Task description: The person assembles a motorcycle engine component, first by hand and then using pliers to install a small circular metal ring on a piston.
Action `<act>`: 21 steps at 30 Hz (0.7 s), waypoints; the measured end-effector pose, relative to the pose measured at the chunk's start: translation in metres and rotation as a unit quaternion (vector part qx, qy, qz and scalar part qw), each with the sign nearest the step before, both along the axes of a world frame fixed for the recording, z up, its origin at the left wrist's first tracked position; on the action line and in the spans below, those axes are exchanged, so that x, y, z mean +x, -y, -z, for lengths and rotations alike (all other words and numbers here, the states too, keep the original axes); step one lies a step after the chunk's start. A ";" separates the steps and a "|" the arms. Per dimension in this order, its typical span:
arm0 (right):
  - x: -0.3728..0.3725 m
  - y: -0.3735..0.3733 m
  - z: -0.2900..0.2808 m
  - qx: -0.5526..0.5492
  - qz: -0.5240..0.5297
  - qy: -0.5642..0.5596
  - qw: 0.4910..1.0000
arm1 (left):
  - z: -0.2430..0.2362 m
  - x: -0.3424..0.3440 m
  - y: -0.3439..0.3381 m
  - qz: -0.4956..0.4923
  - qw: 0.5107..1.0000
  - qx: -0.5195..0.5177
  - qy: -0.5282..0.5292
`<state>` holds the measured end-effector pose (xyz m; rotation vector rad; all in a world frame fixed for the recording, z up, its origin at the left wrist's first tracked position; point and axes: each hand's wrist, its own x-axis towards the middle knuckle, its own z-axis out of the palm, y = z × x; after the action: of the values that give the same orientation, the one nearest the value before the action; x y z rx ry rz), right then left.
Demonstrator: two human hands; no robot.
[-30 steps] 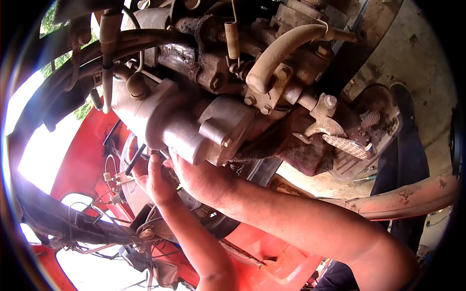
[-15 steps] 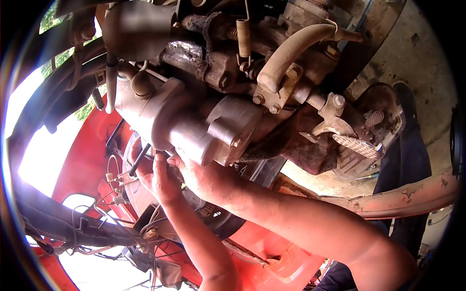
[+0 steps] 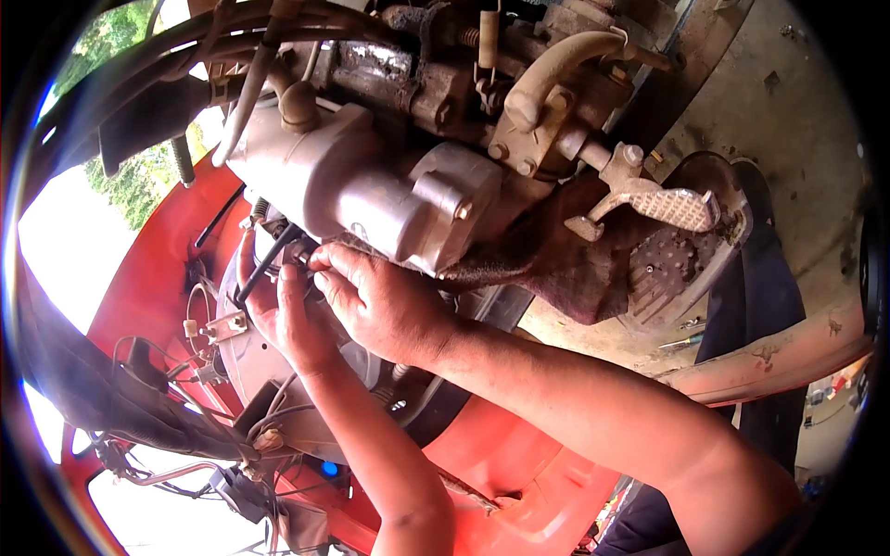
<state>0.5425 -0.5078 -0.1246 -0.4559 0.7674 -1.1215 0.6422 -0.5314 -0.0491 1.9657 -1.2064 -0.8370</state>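
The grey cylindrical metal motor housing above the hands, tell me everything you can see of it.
The grey cylindrical metal motor housing looks like dull cast metal, dusty and scuffed. It lies tilted, with a stepped, bolted end cap at its lower right. It sits under the grimy engine block and above the red body panel. Both hands work at its underside: the left hand beside a black cable, the right hand with its fingers at the casing.

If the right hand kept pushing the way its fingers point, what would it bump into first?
Most likely the underside of the grey cylindrical motor housing, just up-left of the right hand; its fingertips already sit close, though depth is unclear.
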 end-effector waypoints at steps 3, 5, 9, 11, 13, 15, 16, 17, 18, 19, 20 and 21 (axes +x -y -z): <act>-0.007 -0.006 0.000 -0.029 -0.009 -0.022 0.999 | -0.003 0.015 -0.004 0.001 1.000 0.017 0.014; -0.014 -0.005 -0.002 -0.071 -0.037 -0.062 0.995 | -0.002 0.014 -0.004 -0.002 1.000 0.010 0.000; -0.013 -0.013 0.001 -0.101 -0.055 -0.094 0.989 | 0.000 0.016 -0.002 0.016 1.000 -0.002 -0.007; -0.023 -0.015 0.003 -0.120 -0.168 -0.083 0.975 | -0.001 0.019 -0.005 0.010 1.000 -0.007 -0.005; -0.028 -0.009 -0.002 -0.083 -0.165 -0.078 0.980 | -0.001 0.015 -0.006 0.008 1.000 0.003 0.004; -0.044 0.011 -0.010 -0.072 -0.224 -0.086 0.968 | -0.008 0.022 -0.005 0.004 0.999 0.020 0.044; -0.034 0.006 -0.002 -0.075 -0.159 -0.078 0.981 | -0.003 0.013 -0.001 -0.026 0.999 0.001 0.031; -0.028 0.002 0.002 -0.108 -0.134 -0.088 0.981 | -0.001 0.011 -0.002 -0.018 1.000 -0.007 0.010; -0.024 -0.004 0.006 -0.141 -0.109 -0.099 0.979 | -0.001 0.010 -0.003 -0.009 1.000 -0.016 -0.011; -0.028 -0.006 0.005 -0.146 -0.119 -0.093 0.978 | -0.003 0.008 -0.002 0.011 1.000 -0.009 -0.017; -0.033 -0.007 0.004 -0.150 -0.130 -0.088 0.976 | -0.006 0.004 -0.001 0.031 0.999 -0.003 -0.023; -0.037 -0.007 0.005 -0.153 -0.105 -0.072 0.980 | -0.008 0.000 0.000 0.024 0.999 0.013 -0.016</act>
<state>0.5058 -0.5008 -0.1294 -0.8661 0.6567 -1.0182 0.6425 -0.5317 -0.0413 1.9420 -1.2349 -0.9097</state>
